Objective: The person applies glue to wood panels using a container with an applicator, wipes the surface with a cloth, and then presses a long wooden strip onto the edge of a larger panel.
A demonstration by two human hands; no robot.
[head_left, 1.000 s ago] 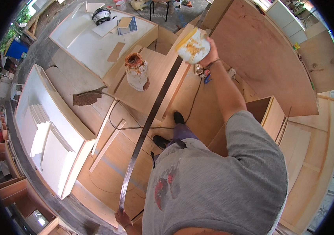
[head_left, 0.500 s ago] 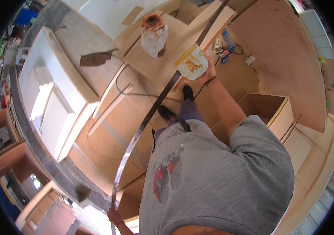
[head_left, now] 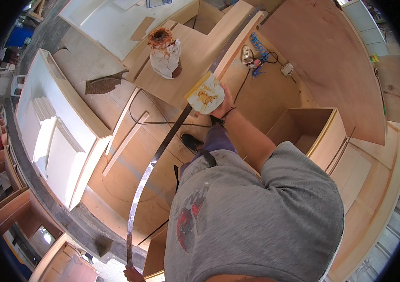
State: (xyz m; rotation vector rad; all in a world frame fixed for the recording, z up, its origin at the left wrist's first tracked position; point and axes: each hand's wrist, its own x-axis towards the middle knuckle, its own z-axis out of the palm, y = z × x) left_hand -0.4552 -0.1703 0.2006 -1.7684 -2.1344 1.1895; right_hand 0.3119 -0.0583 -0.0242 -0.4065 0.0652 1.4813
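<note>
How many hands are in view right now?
2: the right hand holds the brown-stained white scraper; the left hand, at the bottom edge, holds the near end of the dark strip. Others may be hidden.

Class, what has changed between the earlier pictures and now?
The right hand moved along the dark strip toward the person's body, with the stained white scraper. Nothing was grasped or released. The left hand still holds the strip's near end; the pot stays on the board.
</note>
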